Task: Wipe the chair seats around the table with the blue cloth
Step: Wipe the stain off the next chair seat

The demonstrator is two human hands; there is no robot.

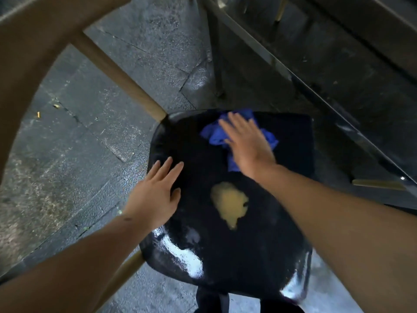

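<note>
A glossy black chair seat [259, 251] fills the lower middle of the head view. A worn yellow patch [230, 203] shows at its centre. The crumpled blue cloth [216, 136] lies on the far part of the seat. My right hand [246, 145] presses flat on the cloth with straight fingers. My left hand [155, 193] rests flat on the seat's left edge, fingers spread and straight.
The chair's curved wooden backrest [33, 53] and a wooden spindle [119, 73] arc across the upper left. A dark table edge [338, 96] with a metal leg [214, 55] runs along the upper right. Wet grey stone floor [74, 154] lies to the left.
</note>
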